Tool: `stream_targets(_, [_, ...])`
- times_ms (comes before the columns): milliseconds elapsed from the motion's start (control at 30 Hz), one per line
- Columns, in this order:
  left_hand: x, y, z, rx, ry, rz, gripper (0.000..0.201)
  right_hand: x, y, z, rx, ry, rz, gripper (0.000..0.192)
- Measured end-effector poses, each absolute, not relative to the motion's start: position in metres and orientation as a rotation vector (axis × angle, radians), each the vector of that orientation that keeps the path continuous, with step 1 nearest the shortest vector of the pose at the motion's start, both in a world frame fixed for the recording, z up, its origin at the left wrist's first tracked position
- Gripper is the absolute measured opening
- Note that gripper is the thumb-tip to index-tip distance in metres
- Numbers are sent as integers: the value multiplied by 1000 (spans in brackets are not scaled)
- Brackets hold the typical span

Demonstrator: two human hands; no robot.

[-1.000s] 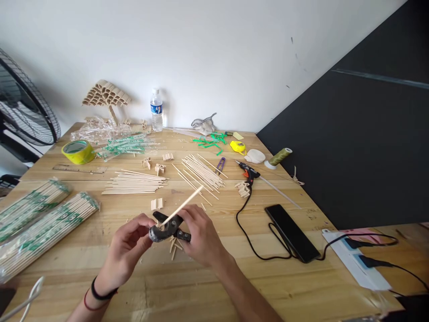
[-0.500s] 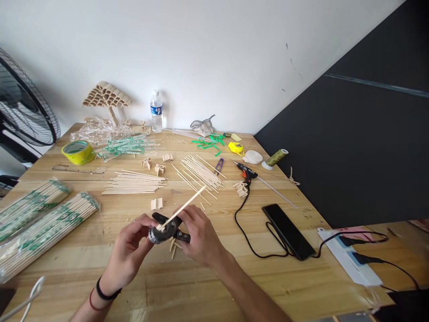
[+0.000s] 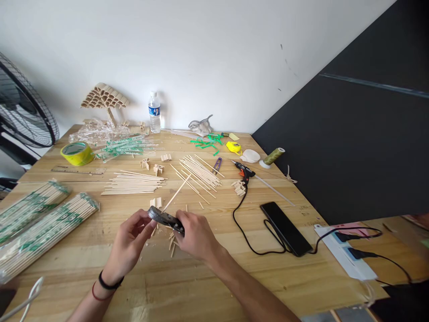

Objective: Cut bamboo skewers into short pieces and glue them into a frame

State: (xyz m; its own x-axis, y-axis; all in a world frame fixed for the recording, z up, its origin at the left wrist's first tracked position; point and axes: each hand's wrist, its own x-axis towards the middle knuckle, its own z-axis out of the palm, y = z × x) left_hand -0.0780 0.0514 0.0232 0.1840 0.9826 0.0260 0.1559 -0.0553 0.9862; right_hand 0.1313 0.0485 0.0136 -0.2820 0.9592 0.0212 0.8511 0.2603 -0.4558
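My right hand (image 3: 198,233) is closed round the handle end of a black hand cutter (image 3: 166,218). The cutter's head points left toward my left hand (image 3: 129,239). A long wooden stick (image 3: 177,193) slants up and away from the cutter's jaws. My left fingers are pinched at the cutter's head, where the lower end of the stick appears to be; the contact is partly hidden. Short cut stick pieces (image 3: 173,245) lie on the table under the cutter. Just beyond the cutter's head sits a small block of joined sticks (image 3: 156,202).
Loose sticks lie in a left pile (image 3: 134,183) and a right pile (image 3: 201,172). Bagged sticks (image 3: 50,235) are at left. A glue gun (image 3: 245,172), a phone (image 3: 286,229) and a power strip (image 3: 345,252) stand right. A water bottle (image 3: 154,114) and stick-built model tree (image 3: 105,98) are behind.
The cutter has turned in my right hand, so its head now sits more edge-on and slightly higher. The stick's far end has shifted left and toward the back.
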Motion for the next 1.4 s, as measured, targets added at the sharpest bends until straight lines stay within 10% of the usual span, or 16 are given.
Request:
stream_targets(400, [-98, 80, -2, 1849, 1695, 1040, 42, 153, 38, 12, -1766, -2235, 598, 8])
stream_targets(667, [-54, 54, 23, 2242, 1017, 958, 29, 147, 22, 9, -1677, -2255, 709, 10])
stream_targets(1400, [-26, 81, 5, 2395, 942, 1154, 21, 170, 14, 0, -1833, -2101, 770, 7])
